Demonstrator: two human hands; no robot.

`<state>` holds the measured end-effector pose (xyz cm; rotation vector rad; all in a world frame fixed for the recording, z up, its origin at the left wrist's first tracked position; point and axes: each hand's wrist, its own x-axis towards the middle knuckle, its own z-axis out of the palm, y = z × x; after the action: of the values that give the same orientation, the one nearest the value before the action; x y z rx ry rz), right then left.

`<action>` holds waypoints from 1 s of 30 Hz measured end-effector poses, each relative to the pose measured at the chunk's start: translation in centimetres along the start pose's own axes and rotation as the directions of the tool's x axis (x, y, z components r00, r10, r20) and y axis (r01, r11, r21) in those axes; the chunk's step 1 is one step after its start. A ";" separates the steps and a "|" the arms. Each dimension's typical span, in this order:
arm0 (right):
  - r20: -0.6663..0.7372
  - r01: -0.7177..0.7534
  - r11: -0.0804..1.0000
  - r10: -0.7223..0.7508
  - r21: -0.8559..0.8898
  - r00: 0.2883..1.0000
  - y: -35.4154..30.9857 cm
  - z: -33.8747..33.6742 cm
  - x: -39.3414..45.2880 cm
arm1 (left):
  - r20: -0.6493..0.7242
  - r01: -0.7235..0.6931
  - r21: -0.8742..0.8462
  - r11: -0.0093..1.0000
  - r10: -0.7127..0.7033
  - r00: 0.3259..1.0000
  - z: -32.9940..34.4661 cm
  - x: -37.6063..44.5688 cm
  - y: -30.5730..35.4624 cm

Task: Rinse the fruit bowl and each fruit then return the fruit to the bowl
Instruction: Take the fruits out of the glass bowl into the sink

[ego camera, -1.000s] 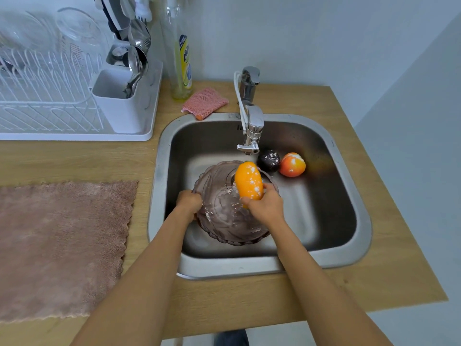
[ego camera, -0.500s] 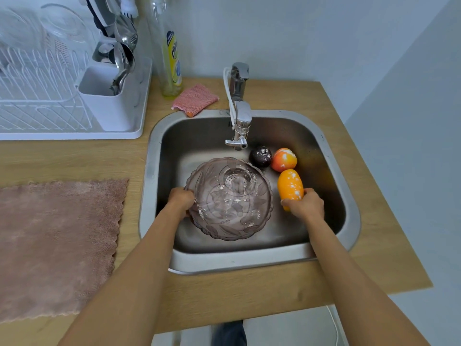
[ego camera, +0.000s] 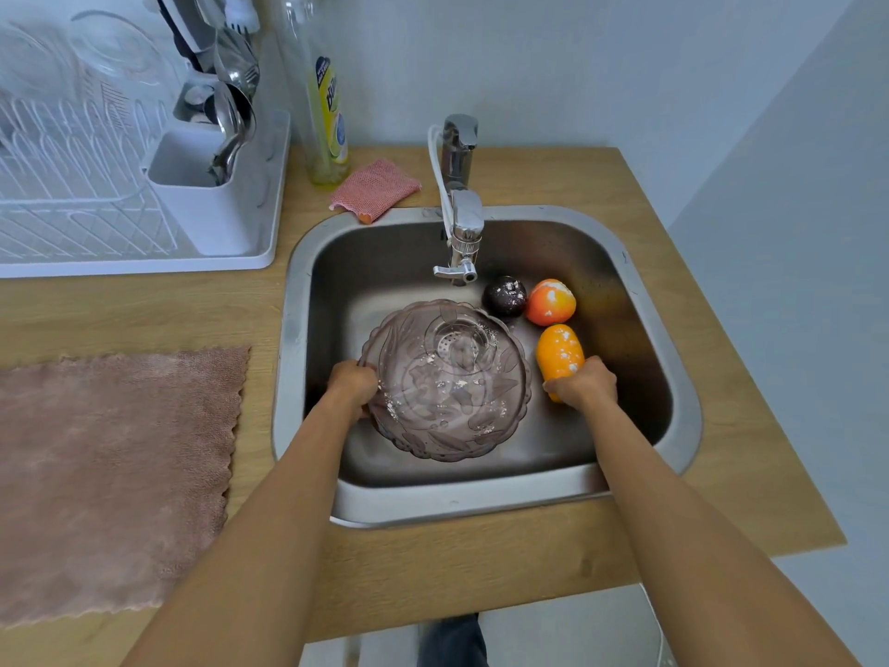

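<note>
I see left hand (ego camera: 352,383) gripping bowl (ego camera: 447,382) rim under tap (ego camera: 461,233); right hand (ego camera: 584,385) clasps orange fruit (ego camera: 558,351) right of bowl, hiding its lower end.

The right hand (ego camera: 584,383) hides the bottom of the orange fruit (ego camera: 559,351). The left hand's (ego camera: 353,385) fingers hide behind the bowl (ego camera: 447,382) rim. The rack (ego camera: 86,185) and towel (ego camera: 110,474) run off the left edge.

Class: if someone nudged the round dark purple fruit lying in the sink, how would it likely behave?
The round dark purple fruit would probably roll, being nearly spherical. Its glossy, speckled skin suggests it may be slippery. It touches the orange-red fruit, which would likely block rolling rightward.
</note>
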<state>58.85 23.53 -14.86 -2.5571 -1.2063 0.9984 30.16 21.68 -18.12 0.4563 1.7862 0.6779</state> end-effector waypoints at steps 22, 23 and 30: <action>-0.060 -0.041 0.997 0.045 0.070 0.997 0.2 -0.1 -0.2 | 0.007 -0.011 -0.004 1.000 0.011 1.000 0.2 -0.3 0.1; -0.063 -0.040 0.996 0.045 0.074 0.997 0.2 -0.1 -0.2 | 0.007 -0.010 -0.002 1.000 0.010 1.000 0.2 -0.4 0.1; -0.254 0.112 0.993 -0.118 -0.035 0.960 0.7 -0.6 -2.2 | 0.010 -0.008 -0.013 1.000 0.009 1.000 0.2 -0.6 0.2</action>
<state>58.62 21.54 -13.55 -2.5010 -1.2787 0.6119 30.55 21.54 -17.63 0.4580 1.7699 0.6918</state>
